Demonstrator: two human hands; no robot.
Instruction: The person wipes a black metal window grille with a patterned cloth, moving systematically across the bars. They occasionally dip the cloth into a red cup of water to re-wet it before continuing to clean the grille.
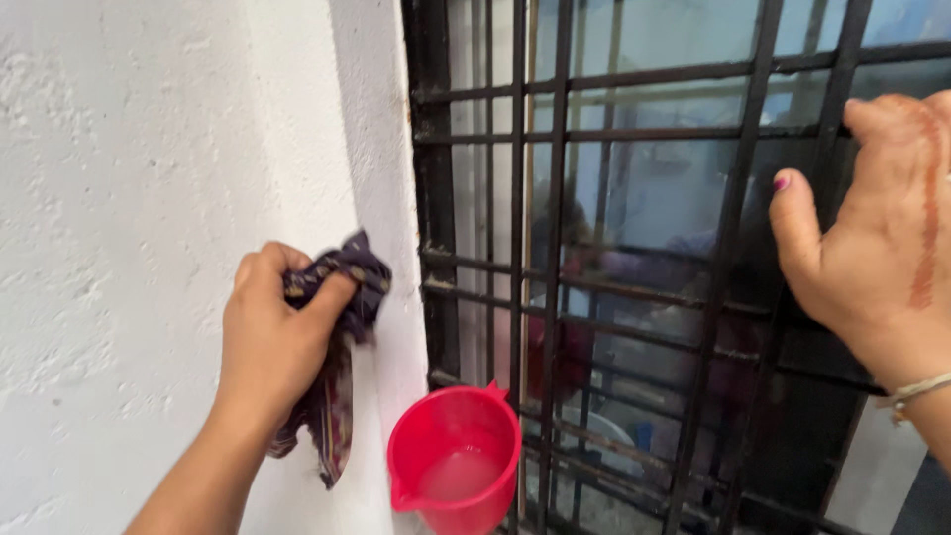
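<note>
At eight o'clock in the view, the left hand (272, 342) is closed tight around a dark cloth (337, 357), pressing it against the white wall (129, 198) right at the corner where the wall turns toward the window. Fingers wrap the cloth's upper bunch; a loose tail hangs out below the palm toward six o'clock, and a small tuft sticks up past the fingertips at one o'clock from the hand. Open wall lies to the hand's nine o'clock; at its three o'clock the narrow white reveal ends at the black grille (555, 248). A red jug (454, 458) (pale liquid inside) sits just beside the cloth's tail, at five o'clock from the hand, against the grille's lower bars. At three o'clock in the view, the right hand (872, 248) rests spread open on the bars, thumb raised, gripping nothing that I can see, well apart from the cloth.
</note>
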